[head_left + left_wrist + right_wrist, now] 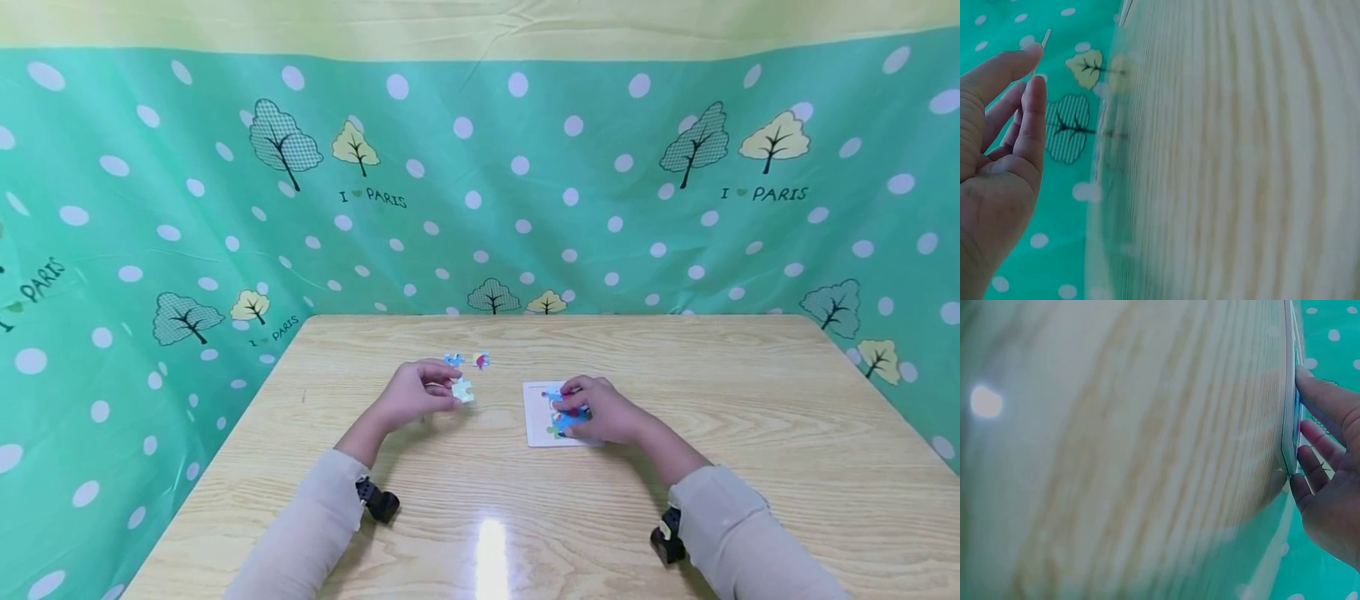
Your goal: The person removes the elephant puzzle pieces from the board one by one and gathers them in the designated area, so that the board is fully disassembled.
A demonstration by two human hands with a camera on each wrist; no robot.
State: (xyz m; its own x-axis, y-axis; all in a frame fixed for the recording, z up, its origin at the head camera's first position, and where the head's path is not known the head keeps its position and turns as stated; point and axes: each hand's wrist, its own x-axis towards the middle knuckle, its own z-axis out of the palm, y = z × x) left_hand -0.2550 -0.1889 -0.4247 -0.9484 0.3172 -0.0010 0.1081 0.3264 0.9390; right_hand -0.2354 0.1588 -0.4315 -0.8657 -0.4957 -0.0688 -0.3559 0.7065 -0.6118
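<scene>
My left hand pinches a pale jigsaw piece between thumb and fingertips, above the wooden table. In the left wrist view the same piece appears edge-on as a thin strip. My right hand lies over a white puzzle tray, thumb and fingers spread apart with their tips at the tray's surface. Colourful joined pieces, mostly blue with red and green, fill part of the tray, and the hand hides some of them. Side-on, the tray shows as a thin slab against the right fingertips.
Two loose jigsaw pieces lie beyond my left hand: a blue one and a yellow, red and blue one. A green dotted curtain hangs behind the table. Small black cameras are strapped at both wrists.
</scene>
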